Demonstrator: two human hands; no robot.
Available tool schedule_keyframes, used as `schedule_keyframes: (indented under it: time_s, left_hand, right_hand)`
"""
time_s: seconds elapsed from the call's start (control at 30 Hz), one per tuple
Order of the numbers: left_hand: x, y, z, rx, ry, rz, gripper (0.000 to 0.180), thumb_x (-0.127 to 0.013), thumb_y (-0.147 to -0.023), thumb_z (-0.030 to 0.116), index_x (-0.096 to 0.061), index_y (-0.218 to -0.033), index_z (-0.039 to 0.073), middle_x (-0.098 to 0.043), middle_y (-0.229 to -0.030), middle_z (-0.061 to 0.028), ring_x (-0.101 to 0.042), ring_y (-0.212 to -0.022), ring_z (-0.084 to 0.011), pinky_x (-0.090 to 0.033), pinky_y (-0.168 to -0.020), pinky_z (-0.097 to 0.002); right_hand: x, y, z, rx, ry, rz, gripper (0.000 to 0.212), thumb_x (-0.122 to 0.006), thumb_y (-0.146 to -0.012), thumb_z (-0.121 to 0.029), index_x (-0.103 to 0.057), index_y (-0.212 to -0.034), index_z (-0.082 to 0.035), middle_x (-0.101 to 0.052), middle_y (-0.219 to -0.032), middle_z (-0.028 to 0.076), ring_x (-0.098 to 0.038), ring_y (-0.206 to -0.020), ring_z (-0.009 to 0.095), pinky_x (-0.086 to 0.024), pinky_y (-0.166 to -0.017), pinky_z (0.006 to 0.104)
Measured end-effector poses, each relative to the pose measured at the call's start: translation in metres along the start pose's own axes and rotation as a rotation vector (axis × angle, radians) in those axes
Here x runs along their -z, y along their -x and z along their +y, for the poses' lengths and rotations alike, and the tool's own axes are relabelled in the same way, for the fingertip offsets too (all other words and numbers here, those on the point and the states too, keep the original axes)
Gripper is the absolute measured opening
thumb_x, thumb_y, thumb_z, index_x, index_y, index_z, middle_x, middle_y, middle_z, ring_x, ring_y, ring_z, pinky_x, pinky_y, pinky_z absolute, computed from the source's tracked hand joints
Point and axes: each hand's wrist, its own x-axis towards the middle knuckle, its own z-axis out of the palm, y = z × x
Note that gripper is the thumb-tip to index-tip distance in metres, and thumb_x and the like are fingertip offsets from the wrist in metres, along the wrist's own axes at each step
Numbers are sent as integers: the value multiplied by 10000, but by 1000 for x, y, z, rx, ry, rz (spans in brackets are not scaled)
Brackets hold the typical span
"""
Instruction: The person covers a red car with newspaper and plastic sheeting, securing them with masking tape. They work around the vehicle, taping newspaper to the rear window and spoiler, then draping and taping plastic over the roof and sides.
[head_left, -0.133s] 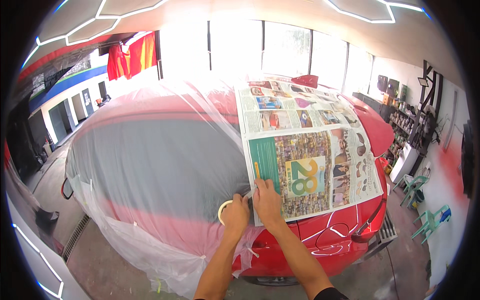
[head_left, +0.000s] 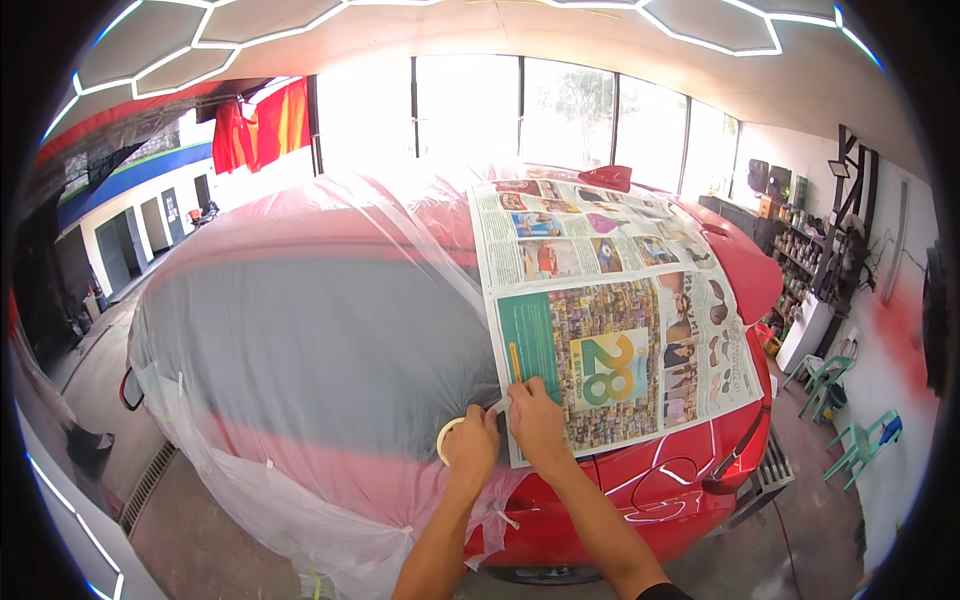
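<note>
A red car [head_left: 660, 495] stands in front of me, its side window and roof under clear plastic sheeting [head_left: 330, 340]. Newspaper sheets [head_left: 610, 275] cover its rear part, overlapping the plastic along their left edge. My left hand [head_left: 473, 442] is closed around a roll of masking tape [head_left: 445, 440], low over the plastic. Close beside it, my right hand [head_left: 537, 420] has its fingers closed at the newspaper's lower left edge. A short pale strip of tape seems to run between the two hands; its end is hidden under the right fingers.
Green plastic chairs [head_left: 855, 450] stand at the right near the wall. Shelves with cans [head_left: 797, 245] are at the back right. A floor drain grate [head_left: 150, 485] runs at the left. Tall windows [head_left: 465, 110] and a red cloth [head_left: 260, 125] are behind the car.
The whole scene sits slightly lower in the picture, as my view has tilted up a little. Both hands keep nearly the same place on the car.
</note>
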Motion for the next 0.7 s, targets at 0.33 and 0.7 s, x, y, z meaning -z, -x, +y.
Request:
schedule_keyframes:
  time_s: [0.33,0.7]
  left_hand:
    - [1,-4,0,-169,3,3,193,-588,-1039,247,-596,-1106,67,-743,-779,-259,-739,-695,-463,-545,-628,-610]
    - [3,18,-36,-491,12,134,175,-673,-975,187,-620,-1116,97,-618,-813,-144,-694,-692,-353,-561,-594,-449]
  right_hand:
    - [15,-14,-27,-21,174,-97,275,-859,-863,-196,-711,-1048,-59,-583,-1138,135,-709,-1002,361,-606,-774,479]
    - [-4,-37,-42,-58,261,-157,343,-944,-767,-257,-690,-797,-29,-602,-965,134,-679,-832,386,-528,-720,494]
